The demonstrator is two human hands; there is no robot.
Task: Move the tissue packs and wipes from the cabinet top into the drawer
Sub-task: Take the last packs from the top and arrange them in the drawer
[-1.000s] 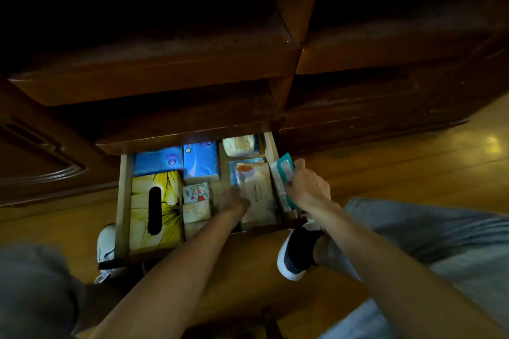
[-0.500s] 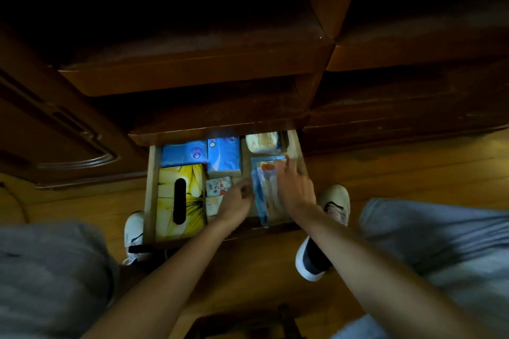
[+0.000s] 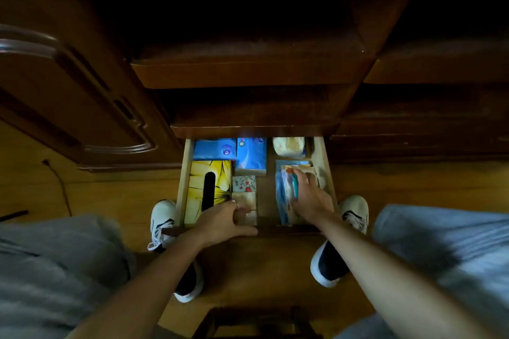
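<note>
The open wooden drawer (image 3: 181,187) holds a yellow tissue box (image 3: 217,178), two blue tissue packs (image 3: 213,149) (image 3: 251,155), a small cartoon-printed pack (image 3: 244,183), a beige pack (image 3: 249,201) and a pale pack (image 3: 287,146) at the back right. In the right compartment several wipes packs stand on edge. My right hand (image 3: 311,198) reaches in among them, with its fingers around a teal wipes pack (image 3: 295,187) beside a blue pack (image 3: 281,195). My left hand (image 3: 223,224) grips the drawer's front edge, fingers curled over it. The cabinet top is out of view.
Closed dark drawers (image 3: 248,71) overhang the open one. A cabinet door (image 3: 68,90) stands to the left. My shoes (image 3: 162,217) (image 3: 355,212) flank the drawer on the wooden floor. A cable (image 3: 59,181) lies at the left, and a dark wooden frame (image 3: 256,322) sits below.
My right hand brought the teal pack from the drawer's right rim down into the right compartment. My left hand left the packs and moved back to the drawer's front edge.
</note>
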